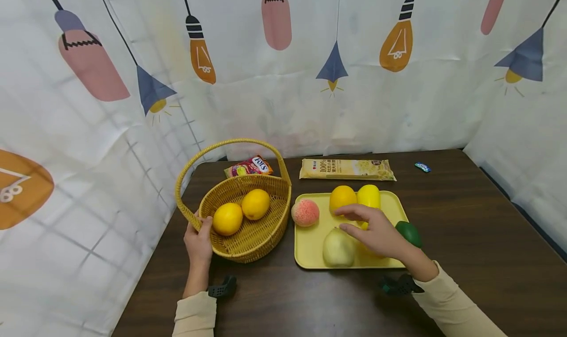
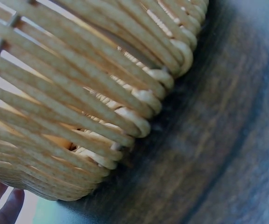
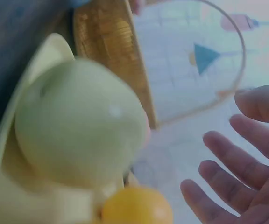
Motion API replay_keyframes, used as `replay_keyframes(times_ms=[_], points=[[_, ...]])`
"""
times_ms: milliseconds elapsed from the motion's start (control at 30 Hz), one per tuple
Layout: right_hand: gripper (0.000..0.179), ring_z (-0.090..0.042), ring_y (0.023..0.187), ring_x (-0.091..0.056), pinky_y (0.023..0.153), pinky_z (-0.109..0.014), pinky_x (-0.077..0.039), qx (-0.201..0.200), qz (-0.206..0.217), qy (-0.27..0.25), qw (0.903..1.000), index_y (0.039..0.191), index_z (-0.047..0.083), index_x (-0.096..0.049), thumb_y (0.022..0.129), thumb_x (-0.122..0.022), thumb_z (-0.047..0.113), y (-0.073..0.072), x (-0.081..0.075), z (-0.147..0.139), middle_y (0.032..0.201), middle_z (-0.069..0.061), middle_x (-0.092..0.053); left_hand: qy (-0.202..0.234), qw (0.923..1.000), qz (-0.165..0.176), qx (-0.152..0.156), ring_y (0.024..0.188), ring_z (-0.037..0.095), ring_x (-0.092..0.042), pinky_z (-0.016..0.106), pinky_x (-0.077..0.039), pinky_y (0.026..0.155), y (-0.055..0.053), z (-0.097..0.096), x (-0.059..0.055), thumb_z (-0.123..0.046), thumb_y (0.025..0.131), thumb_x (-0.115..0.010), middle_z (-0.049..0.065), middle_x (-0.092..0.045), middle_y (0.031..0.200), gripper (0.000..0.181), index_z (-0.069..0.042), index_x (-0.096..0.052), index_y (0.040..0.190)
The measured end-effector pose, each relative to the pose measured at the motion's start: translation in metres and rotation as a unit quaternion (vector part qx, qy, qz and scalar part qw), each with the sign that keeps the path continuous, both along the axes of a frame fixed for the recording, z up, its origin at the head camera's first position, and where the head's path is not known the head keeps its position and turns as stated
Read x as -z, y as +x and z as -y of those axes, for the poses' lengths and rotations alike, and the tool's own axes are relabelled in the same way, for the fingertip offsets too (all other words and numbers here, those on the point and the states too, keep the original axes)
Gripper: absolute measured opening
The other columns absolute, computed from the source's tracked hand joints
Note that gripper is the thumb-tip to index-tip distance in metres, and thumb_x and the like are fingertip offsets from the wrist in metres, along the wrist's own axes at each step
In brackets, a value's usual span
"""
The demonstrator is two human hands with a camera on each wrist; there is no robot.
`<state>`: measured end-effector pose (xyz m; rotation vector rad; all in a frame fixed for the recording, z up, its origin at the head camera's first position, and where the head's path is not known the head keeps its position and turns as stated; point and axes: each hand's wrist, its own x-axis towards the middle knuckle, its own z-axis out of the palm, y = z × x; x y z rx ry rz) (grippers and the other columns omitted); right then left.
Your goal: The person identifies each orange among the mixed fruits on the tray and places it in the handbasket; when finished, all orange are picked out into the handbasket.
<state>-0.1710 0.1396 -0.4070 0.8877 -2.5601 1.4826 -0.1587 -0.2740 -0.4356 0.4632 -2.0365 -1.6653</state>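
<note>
My left hand (image 1: 198, 243) grips the woven basket (image 1: 261, 241) at its left rim, by the foot of the tall handle (image 1: 236, 141). Inside the basket lie two oranges (image 1: 228, 219). Above the yellow tray (image 1: 307, 256) hovers my right hand (image 1: 381, 234), fingers parted and holding nothing. Its fingertips point left, over the pale green, pear-like fruit (image 1: 338, 248) and near an orange (image 1: 341, 198). A yellow fruit (image 1: 369, 196) sits beside that orange, and a pink peach (image 1: 305, 212) at the tray's left edge. My right hand partly hides more yellow fruit.
A dark green fruit (image 1: 409, 233) lies at the tray's right edge. Behind the basket is a red snack bag (image 1: 252, 167); a long beige packet (image 1: 347, 169) lies behind the tray. Farther right is a small blue wrapper (image 1: 423, 167). A patterned curtain (image 1: 301, 101) hangs behind the table.
</note>
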Motion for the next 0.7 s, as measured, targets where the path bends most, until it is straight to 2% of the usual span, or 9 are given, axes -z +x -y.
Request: replay_keyframes(times_ms=[67, 233, 467, 700], points=[[0.028, -0.022, 0.107, -0.064, 0.090, -0.042, -0.052, 0.014, 0.007, -0.013, 0.9998, 0.120, 0.011, -0.066, 0.093, -0.068, 0.015, -0.001, 0.003, -0.011, 0.119, -0.002, -0.067, 0.000, 1.0000, 0.000, -0.001, 0.058, 0.010, -0.039, 0.022, -0.037, 0.055, 0.000, 0.000, 0.000, -0.024, 0.098, -0.058, -0.002, -0.044, 0.071, 0.034, 0.005, -0.056, 0.116], [0.028, -0.022, 0.102, -0.066, 0.085, -0.026, -0.052, 0.045, 0.027, -0.031, 0.9981, 0.120, 0.009, -0.066, 0.094, -0.067, 0.016, -0.003, 0.010, -0.032, 0.117, -0.006, -0.067, -0.006, 1.0000, -0.002, -0.002, 0.056, 0.009, -0.039, 0.022, -0.037, 0.054, 0.001, -0.001, 0.000, -0.024, 0.098, -0.058, -0.003, -0.045, 0.069, 0.033, 0.005, -0.057, 0.114], [0.028, -0.012, 0.095, -0.066, 0.080, -0.026, -0.053, 0.070, 0.012, -0.017, 0.9973, 0.119, 0.004, -0.065, 0.093, -0.067, 0.014, 0.001, 0.014, -0.050, 0.113, -0.006, -0.069, -0.002, 1.0000, 0.008, 0.003, 0.065, 0.018, -0.047, 0.024, -0.043, 0.057, 0.001, 0.000, 0.001, -0.027, 0.098, -0.057, 0.002, -0.052, 0.093, 0.036, 0.005, -0.055, 0.115], [0.041, -0.018, 0.106, -0.063, 0.086, -0.021, -0.049, 0.064, 0.012, -0.022, 0.9976, 0.132, 0.006, -0.057, 0.093, -0.067, 0.010, 0.000, 0.018, -0.072, 0.124, -0.011, -0.062, -0.008, 1.0000, 0.002, 0.004, 0.062, 0.015, -0.045, 0.025, -0.042, 0.056, 0.002, 0.000, -0.001, -0.027, 0.098, -0.056, 0.003, -0.050, 0.085, 0.034, 0.004, -0.056, 0.113]])
